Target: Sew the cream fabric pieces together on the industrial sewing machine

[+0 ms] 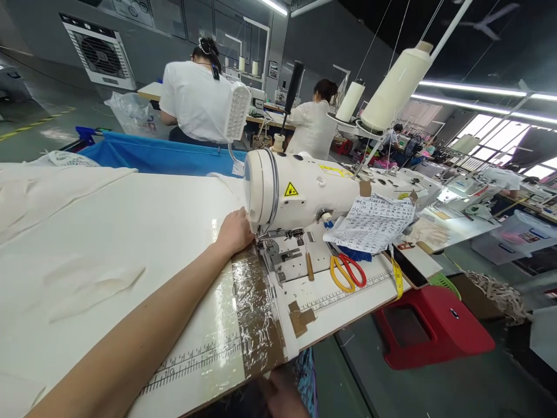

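My left hand rests on the table beside the needle end of a white sewing machine; its fingertips are hidden behind the machine's head, so what they hold cannot be seen. Below the table's front edge, my right hand is dim and partly cut off, with its fingers hidden. Pale cloth lies on the left of the white table. Brown tape covers the strip in front of the machine. A small wooden-handled tool lies on the machine bed.
Scissors with yellow and red handles, written papers, a yellow tape measure and a phone lie to the right. A red stool stands below. Behind are a blue cloth bin, thread cones and two seated people.
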{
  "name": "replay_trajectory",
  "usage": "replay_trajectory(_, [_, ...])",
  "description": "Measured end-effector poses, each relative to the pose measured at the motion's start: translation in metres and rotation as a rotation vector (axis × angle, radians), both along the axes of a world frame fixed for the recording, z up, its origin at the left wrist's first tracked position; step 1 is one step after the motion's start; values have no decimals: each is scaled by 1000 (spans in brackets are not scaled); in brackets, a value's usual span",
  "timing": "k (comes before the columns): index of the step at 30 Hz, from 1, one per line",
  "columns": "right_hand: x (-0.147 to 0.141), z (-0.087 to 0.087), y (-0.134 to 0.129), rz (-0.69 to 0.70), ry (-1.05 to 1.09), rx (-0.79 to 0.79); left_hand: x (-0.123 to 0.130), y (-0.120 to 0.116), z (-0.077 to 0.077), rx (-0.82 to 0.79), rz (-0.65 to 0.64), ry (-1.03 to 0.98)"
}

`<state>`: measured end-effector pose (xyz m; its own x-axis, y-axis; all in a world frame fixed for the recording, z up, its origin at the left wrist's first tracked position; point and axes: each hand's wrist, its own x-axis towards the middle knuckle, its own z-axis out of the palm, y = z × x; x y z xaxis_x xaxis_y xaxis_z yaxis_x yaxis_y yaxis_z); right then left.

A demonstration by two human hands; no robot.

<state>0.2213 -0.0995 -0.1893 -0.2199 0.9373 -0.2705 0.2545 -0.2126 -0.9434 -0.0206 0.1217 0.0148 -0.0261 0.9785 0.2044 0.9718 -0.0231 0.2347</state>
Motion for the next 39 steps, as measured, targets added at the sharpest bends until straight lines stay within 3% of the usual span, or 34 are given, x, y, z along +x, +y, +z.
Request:
replay_trajectory(10, [9, -3, -5, 5, 40, -88, -2, 0, -1, -2, -2, -32])
replay_trajectory(15, [13, -5, -2, -45, 44, -27, -4, 1, -4, 11, -19, -84])
replay_trajectory(21, [10, -20, -5, -12, 21, -84, -9, 4, -7, 2, -10, -154])
replay_trajectory(25, [15, -17, -6, -74, -1, 0, -10, 4, -8, -4, -7, -199])
replay_trajectory(29, [19, -13, -3, -13, -34, 6, -8, 1, -4, -15, -36, -225])
replay_trajectory(39, [23, -26, -1, 72, -196, -109, -6, -6, 2, -42, -101, -195])
